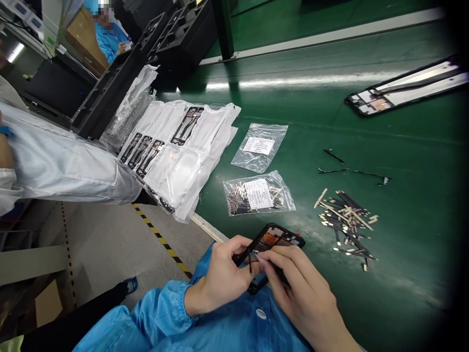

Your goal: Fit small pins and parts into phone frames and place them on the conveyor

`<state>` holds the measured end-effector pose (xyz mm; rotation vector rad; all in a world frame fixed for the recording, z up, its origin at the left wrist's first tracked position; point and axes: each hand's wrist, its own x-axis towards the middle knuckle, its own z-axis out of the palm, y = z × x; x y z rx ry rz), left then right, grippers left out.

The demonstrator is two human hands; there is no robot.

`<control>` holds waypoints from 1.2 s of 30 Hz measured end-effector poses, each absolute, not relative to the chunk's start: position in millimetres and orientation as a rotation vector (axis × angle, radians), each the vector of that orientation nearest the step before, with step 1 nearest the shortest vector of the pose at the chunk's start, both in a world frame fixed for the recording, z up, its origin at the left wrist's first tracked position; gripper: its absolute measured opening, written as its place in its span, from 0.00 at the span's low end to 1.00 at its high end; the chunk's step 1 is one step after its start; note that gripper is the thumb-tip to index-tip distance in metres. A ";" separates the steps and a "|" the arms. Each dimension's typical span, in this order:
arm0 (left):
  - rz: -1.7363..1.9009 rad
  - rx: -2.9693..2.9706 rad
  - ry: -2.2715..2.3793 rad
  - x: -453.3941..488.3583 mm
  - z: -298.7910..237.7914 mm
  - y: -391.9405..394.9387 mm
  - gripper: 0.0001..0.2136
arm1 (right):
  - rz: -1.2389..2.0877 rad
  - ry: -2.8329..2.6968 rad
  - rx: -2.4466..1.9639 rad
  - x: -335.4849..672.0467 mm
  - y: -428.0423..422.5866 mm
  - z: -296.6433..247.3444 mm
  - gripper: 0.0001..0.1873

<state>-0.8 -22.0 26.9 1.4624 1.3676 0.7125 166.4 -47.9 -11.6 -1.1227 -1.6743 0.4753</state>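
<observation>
Left hand (220,281) closed around black rectangular phone frame (280,238), above near edge of green desk (403,146); right hand (300,288) fingertips pinched onto frame; pile of black-and-gold flat strips (348,220) nearby, right.

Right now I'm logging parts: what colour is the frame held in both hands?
The frame is black; best in the head view.

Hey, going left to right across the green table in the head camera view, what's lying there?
Plastic-wrapped trays of black frames → labelled bag of small parts → pile of small strips → long black frame with a pale panel.
</observation>
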 end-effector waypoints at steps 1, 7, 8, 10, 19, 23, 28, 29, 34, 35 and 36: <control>0.708 1.462 1.369 -1.2 26.2 -21.5 0.16 | 0.486 -1.677 -1.117 166.9 -47.5 -11.0 0.12; 0.712 1.548 1.378 -2.0 20.8 -24.3 0.06 | 0.475 -1.686 -1.189 161.4 -49.7 -4.5 0.08; 0.711 1.587 1.384 -2.0 20.5 -25.5 0.06 | 0.482 -1.687 -1.215 158.8 -50.3 -3.4 0.07; 0.699 1.677 1.392 -1.9 20.6 -27.0 0.07 | 0.509 -1.677 -1.243 154.3 -51.2 -1.4 0.04; 0.452 1.840 1.343 -15.5 18.1 -4.6 0.28 | 1.139 -1.154 -1.224 184.1 -50.5 10.7 0.11; 0.527 2.149 1.291 -13.4 24.0 0.2 0.27 | 1.521 -0.846 -1.060 195.5 -47.3 11.2 0.16; 0.767 2.176 1.024 2.6 36.0 3.5 0.12 | 1.756 -0.595 -0.939 191.5 -44.4 9.7 0.12; 0.777 2.168 1.016 4.9 37.0 4.6 0.11 | 1.763 -0.565 -0.938 190.1 -44.9 8.8 0.11; 0.735 2.035 1.027 5.6 40.1 8.6 0.09 | 1.710 -0.533 -1.025 185.9 -50.1 5.5 0.13; 0.703 1.976 1.030 4.3 41.3 9.2 0.09 | 1.695 -0.534 -1.055 185.3 -50.8 5.9 0.14; 0.667 1.916 1.033 3.0 42.8 9.8 0.09 | 1.673 -0.534 -1.092 184.7 -51.4 6.7 0.15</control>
